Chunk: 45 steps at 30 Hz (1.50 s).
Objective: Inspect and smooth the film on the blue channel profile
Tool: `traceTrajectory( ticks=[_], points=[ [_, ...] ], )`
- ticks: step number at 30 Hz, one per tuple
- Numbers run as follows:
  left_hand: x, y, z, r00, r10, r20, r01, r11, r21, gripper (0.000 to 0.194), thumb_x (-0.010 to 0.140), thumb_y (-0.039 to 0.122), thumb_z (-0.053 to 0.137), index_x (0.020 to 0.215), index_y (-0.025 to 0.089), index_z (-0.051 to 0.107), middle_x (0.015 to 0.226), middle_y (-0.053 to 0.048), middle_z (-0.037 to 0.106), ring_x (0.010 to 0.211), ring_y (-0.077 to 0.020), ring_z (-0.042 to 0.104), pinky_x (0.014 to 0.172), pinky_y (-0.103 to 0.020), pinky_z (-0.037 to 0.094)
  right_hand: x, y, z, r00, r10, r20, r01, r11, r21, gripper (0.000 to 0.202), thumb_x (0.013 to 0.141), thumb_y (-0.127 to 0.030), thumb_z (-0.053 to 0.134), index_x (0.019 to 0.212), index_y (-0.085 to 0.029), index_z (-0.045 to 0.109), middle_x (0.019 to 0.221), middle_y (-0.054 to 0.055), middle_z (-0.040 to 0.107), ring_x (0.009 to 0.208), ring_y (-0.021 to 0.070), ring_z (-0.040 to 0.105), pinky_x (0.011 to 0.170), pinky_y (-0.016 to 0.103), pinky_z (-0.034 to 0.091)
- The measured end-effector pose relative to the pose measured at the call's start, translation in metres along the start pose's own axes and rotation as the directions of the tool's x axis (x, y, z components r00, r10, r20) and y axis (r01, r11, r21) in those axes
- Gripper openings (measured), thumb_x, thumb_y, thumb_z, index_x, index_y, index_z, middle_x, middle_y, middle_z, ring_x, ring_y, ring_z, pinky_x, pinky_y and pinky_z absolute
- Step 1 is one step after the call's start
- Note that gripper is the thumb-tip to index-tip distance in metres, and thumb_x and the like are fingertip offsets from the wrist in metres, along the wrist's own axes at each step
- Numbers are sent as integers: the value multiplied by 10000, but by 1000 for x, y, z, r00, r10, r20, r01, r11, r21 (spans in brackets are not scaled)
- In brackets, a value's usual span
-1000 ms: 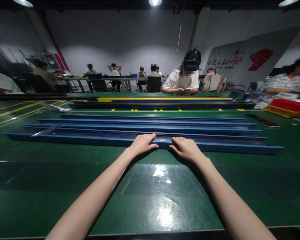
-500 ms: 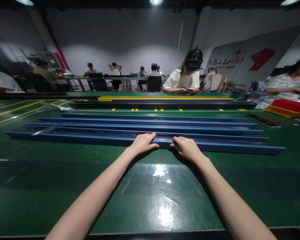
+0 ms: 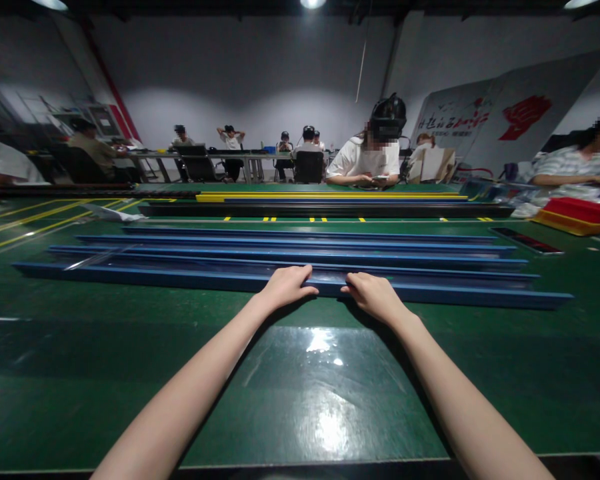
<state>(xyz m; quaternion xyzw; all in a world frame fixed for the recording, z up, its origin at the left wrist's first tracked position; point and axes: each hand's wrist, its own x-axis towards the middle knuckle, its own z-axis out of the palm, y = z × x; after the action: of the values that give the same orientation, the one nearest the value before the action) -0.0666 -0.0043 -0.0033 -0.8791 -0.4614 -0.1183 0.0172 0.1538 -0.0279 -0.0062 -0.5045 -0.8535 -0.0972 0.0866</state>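
Several long blue channel strips lie side by side across the green table. The nearest blue strip passes under both hands. My left hand grips its near wall a little left of the middle, fingers over the top edge and thumb on the front side. Just to the right, my right hand holds the same wall, its fingers curled over the edge. A gap of bare strip shows between the hands. Behind it lie another blue strip and more like it. Clear film crosses the strips at the left.
Black strips and yellow strips lie farther back. A phone and red and yellow trays sit at the right. Across the table, a person leans over a phone. Other people sit beyond.
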Motion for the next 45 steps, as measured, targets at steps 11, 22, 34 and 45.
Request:
traceTrajectory(
  ticks=[11,22,34,45],
  points=[
    [0,-1,3,1000,9,-9,-9,1000,8,296,779,484,535,869,208,477,860,-17,640,787,-191,602,604,-240,383,2,-6,7,972,-96,-214,82,994,-71,234,874,-353,428,816,-170,562,794,49,607,754,153,524,631,242,297],
    [-1,1,-2,999,39,-38,-40,999,-28,246,770,430,573,814,201,495,849,0,630,767,-164,586,601,-226,361,7,-6,2,984,-79,-160,67,995,-78,161,853,-288,467,783,-171,553,786,51,608,737,144,507,587,244,272],
    [0,5,-8,999,40,-27,-41,998,-45,202,774,396,574,853,212,549,876,2,634,816,-164,582,648,-228,385,2,2,-12,998,-10,-64,7,999,-46,177,847,-286,433,789,-181,564,824,48,628,774,154,549,554,250,252],
    [0,1,-6,999,42,-17,-43,998,-50,186,785,376,554,880,218,579,912,-3,628,836,-165,579,660,-225,403,-7,18,-17,997,75,-35,-77,996,-53,164,819,-293,456,742,-189,556,820,35,634,748,150,556,539,239,234]
  ],
)
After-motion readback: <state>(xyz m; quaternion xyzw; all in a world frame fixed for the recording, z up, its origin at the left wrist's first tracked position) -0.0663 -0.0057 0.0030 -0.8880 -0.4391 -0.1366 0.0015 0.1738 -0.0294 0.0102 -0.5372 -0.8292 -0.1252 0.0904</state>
